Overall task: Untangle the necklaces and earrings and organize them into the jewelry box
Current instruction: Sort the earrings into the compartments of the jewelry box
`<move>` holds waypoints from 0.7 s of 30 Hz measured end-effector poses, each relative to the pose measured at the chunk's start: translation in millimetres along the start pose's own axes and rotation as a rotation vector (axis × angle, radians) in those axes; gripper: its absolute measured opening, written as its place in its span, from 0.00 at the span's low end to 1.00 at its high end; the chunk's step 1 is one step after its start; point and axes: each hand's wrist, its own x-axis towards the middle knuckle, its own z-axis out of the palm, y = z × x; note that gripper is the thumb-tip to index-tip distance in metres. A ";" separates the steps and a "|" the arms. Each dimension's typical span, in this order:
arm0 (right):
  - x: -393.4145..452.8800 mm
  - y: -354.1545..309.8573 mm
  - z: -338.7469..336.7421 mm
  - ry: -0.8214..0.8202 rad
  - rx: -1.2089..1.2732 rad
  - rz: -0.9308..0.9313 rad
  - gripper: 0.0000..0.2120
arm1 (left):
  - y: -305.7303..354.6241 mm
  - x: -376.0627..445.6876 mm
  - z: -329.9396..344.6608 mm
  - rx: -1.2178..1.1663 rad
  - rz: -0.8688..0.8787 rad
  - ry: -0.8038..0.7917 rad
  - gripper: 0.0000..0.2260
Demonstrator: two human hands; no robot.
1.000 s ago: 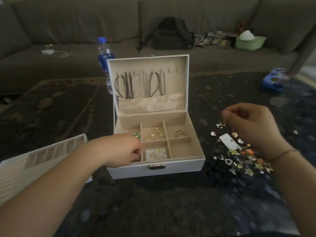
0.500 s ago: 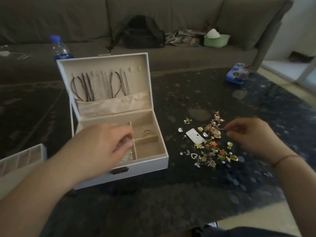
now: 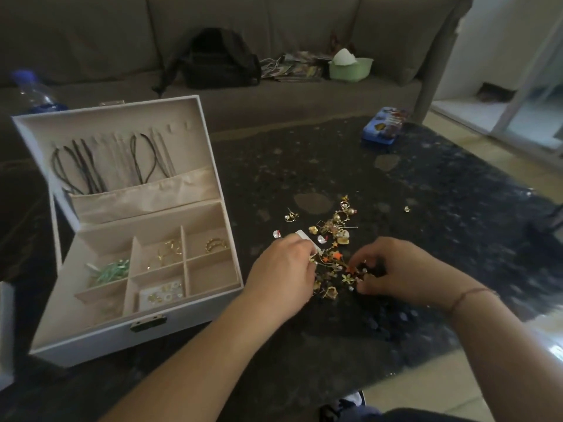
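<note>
No text can be read; the blue tin's (image 3: pixel 384 125) printed lid is too blurred.

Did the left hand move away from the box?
Yes. The left hand went right, from over the jewelry box to the earring pile on the table, beside the right hand.

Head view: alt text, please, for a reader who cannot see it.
Both hands, left hand and right hand, pick at a pile of small earrings on a dark table. An open white jewelry box stands to their left, some compartments filled.
</note>
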 end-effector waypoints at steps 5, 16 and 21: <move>-1.2 11.8 -4.2 -0.029 0.020 0.067 0.14 | 0.4 3.0 10.3 0.004 -0.046 -0.036 0.13; -4.5 30.4 -6.6 0.020 0.057 0.106 0.07 | -0.6 -0.1 10.9 -0.028 -0.153 -0.086 0.04; -10.0 40.3 -13.0 0.126 0.148 0.112 0.10 | 0.9 -2.9 10.3 -0.018 -0.150 -0.057 0.06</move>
